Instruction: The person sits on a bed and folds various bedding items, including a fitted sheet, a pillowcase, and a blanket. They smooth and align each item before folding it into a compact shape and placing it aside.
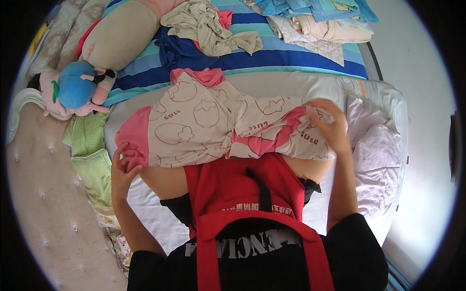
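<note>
A white and pink garment (pixel 206 112), printed with fruit outlines and lettering, lies across my bare thighs. A pink trim sits at its far edge, and its right part is bunched in folds. My left hand (pixel 124 163) grips the pink end at the left, thumb and fingers curled into the cloth. At the opposite end my right hand (pixel 330 123) has its thumb and fingers on the white fabric, pinching near a pink strip. Some of its fingertips are hidden by folds. Below the garment shows the red apron (pixel 247 185) that I wear.
Beyond the sheet, a striped blanket (pixel 251 65) bears a crumpled beige garment (pixel 204 27), a blue cloth (pixel 174 49) and stacked folded textiles (pixel 324 29). Plush toys (pixel 76 85) and green checked cloth (pixel 93 156) lie left, beside a tufted headboard (pixel 43 174). Pale lilac fabric (pixel 376 156) lies right.
</note>
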Demonstrator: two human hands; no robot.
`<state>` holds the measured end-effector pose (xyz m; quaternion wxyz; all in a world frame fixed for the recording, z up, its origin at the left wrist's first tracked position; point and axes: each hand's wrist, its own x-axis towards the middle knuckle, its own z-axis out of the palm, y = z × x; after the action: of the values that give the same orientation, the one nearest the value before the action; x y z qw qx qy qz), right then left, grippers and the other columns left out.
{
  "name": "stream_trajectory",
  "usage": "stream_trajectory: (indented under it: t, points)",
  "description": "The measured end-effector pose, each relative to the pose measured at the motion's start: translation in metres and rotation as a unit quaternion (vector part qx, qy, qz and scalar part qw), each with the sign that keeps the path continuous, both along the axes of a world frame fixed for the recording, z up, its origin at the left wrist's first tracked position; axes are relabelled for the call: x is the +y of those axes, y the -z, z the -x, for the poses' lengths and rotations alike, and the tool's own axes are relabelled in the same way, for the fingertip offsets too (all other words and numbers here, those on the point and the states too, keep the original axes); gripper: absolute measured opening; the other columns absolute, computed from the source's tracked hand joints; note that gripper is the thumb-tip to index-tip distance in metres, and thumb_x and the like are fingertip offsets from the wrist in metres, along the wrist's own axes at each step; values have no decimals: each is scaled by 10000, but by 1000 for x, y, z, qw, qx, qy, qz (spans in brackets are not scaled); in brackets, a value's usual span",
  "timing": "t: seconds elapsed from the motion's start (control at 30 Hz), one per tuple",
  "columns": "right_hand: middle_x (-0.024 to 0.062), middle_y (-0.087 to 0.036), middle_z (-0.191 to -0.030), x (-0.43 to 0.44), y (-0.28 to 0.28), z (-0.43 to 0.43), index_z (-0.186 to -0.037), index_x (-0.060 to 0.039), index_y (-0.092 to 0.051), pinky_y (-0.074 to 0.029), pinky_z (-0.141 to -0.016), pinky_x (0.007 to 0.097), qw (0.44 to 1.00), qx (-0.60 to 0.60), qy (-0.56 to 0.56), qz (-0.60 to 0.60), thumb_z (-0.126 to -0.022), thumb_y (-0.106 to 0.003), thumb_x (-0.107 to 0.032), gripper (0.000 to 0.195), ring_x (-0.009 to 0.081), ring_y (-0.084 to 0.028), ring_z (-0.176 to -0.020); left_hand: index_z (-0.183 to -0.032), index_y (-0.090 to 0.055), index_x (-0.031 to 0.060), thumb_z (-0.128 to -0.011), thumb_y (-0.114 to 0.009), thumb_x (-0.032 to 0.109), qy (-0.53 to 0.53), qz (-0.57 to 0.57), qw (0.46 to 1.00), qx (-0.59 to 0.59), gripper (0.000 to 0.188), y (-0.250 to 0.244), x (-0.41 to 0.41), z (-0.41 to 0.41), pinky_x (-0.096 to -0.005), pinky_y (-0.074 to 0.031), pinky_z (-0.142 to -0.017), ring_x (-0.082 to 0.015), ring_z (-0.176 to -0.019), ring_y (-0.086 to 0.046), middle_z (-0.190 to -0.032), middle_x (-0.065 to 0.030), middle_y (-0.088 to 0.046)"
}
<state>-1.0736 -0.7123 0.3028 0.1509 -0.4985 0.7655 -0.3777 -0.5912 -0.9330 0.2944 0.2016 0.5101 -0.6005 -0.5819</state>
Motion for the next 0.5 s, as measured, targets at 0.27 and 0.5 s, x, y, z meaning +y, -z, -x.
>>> stream_trajectory:
  t: [0.27, 0.5]
  points:
    - [87, -635, -919, -56, 25, -20, -1010, -78, -634, -429, -901, 347, 993, -66, -72, -60, -851, -608, -163, 183, 180, -591, -959, -841, -478, 76, -799, -675, 6, -47, 43, 997, -37, 213, -2, 2, 1, -171, -322, -560, -16, -628, -404, -738, 60, -462]
    - [116, -607, -1131, 108, -42, 143, -1184, 29, -556, -485, -902, 305, 835, -264, 372, 309, -957, -484, -161, 305, 197, -586, -1040, -989, -506, 66, -897, -609, 91, -167, 8, 969, 179, 140, 10, -14, 9, -174, -386, -599, -43, -728, -494, -858, 0, -563]
